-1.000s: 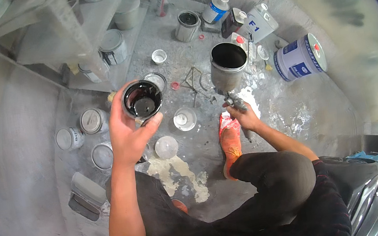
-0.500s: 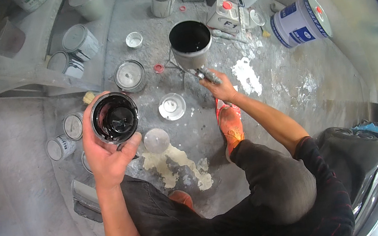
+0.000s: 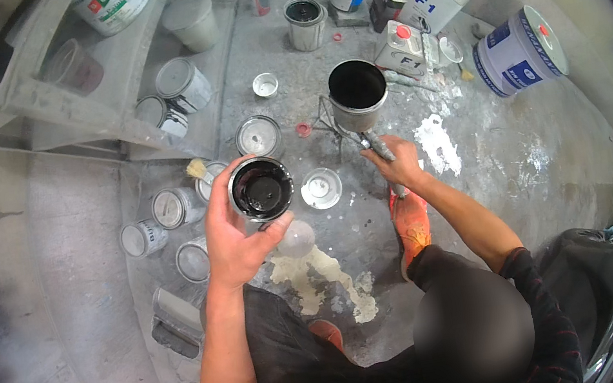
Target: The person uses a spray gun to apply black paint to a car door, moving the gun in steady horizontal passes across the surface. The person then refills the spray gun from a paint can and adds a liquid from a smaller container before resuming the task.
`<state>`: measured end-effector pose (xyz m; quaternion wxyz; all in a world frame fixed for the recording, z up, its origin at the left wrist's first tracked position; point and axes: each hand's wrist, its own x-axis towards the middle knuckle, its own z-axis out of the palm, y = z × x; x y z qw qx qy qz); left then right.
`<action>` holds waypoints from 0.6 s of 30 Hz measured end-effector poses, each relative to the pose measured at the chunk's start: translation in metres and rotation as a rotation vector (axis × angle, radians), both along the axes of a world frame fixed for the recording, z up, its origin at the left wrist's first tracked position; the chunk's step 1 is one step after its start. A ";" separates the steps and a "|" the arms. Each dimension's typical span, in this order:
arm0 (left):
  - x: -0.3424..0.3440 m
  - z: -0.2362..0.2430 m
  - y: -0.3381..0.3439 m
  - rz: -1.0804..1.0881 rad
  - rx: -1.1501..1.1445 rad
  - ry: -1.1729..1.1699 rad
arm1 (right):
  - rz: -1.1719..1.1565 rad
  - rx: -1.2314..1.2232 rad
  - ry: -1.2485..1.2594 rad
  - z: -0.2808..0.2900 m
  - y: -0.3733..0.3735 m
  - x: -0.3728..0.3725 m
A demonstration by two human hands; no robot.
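Observation:
My left hand (image 3: 239,245) is wrapped round an open cup (image 3: 265,215), its inside coated dark and glossy black paint pooled at the bottom. To the right and farther off, my right hand (image 3: 401,163) grips the handle of a spray gun (image 3: 378,147). On top of the gun sits a pale paint cup (image 3: 363,116), uncovered and dark inside. The two cups are apart, with a small white dish (image 3: 321,188) on the floor between and below them. The spray gun's trigger is hard to make out under my fingers.
Several paint cans, such as a round tin (image 3: 259,136), stand on the floor left and ahead. A shelf (image 3: 55,102) is at the far left. Rectangular solvent cans (image 3: 398,51) and a large pail (image 3: 516,53) stand far right. Spilled paint (image 3: 322,272) marks the floor.
The view has shifted, so the surroundings appear farther right and lower. My left hand has brought the cup rightward, nearer the spray gun. Both hands keep their holds.

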<state>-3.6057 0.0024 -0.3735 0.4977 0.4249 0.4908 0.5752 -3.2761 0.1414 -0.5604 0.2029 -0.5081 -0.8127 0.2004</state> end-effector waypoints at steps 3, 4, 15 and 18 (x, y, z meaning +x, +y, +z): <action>-0.003 -0.002 -0.001 0.012 -0.005 0.041 | 0.004 0.009 0.037 -0.001 0.000 0.001; -0.003 -0.001 0.000 0.018 -0.003 0.056 | 0.017 0.061 0.068 -0.004 0.003 0.000; 0.017 0.000 0.006 -0.042 0.017 0.050 | -0.046 0.016 0.138 -0.001 -0.001 0.001; 0.019 -0.001 0.007 -0.060 0.018 0.053 | -0.068 -0.046 0.023 -0.004 -0.008 0.009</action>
